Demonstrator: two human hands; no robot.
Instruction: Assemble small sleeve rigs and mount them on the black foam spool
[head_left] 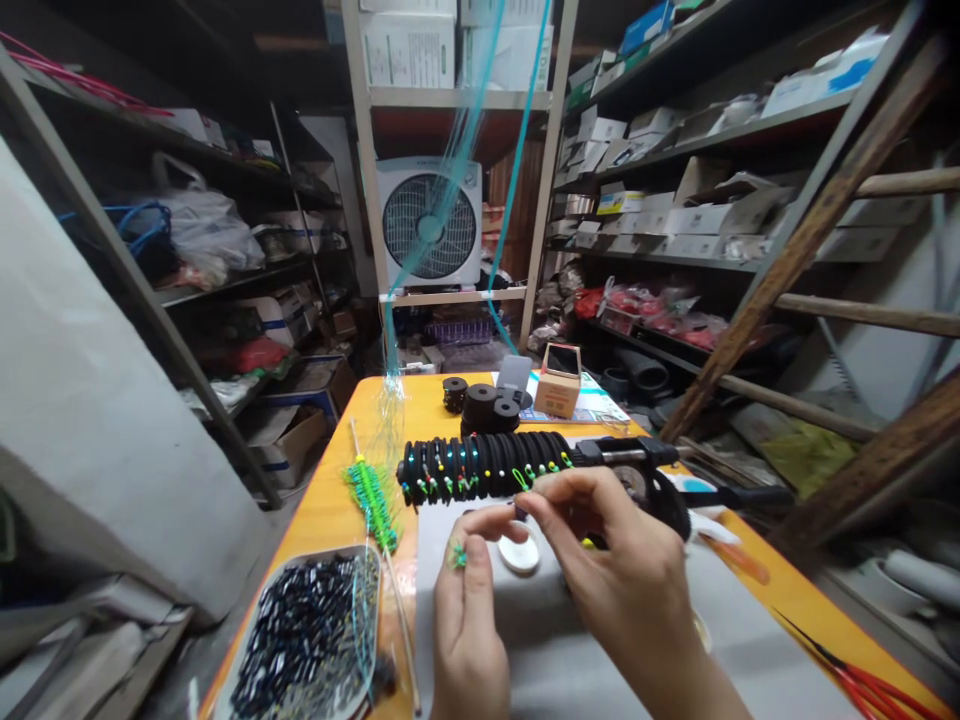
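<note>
My left hand point(471, 625) is up over the pale sheet on the table, its thumb and fingers closed on a small tuft of green thread point(458, 554). To its right my right hand point(626, 560) is pinched, thumb against index finger, close to the left fingertips. A thin green loop point(521, 480) shows just above the right fingertips; whether it is held there or lies on the roll behind cannot be told. Just beyond the hands lies a black ribbed roll point(487, 460) with small coloured beads and green knots along it. A white round lid point(519, 550) lies below the fingertips.
At the left stand a tray of dark tubular pieces point(300, 630) and a stick wound with green thread point(371, 500). Black spools point(480, 405) and a small cardboard box point(559, 382) sit at the back. Red-handled pliers point(877, 685) lie right. Teal strands point(457, 150) hang before a fan point(430, 225).
</note>
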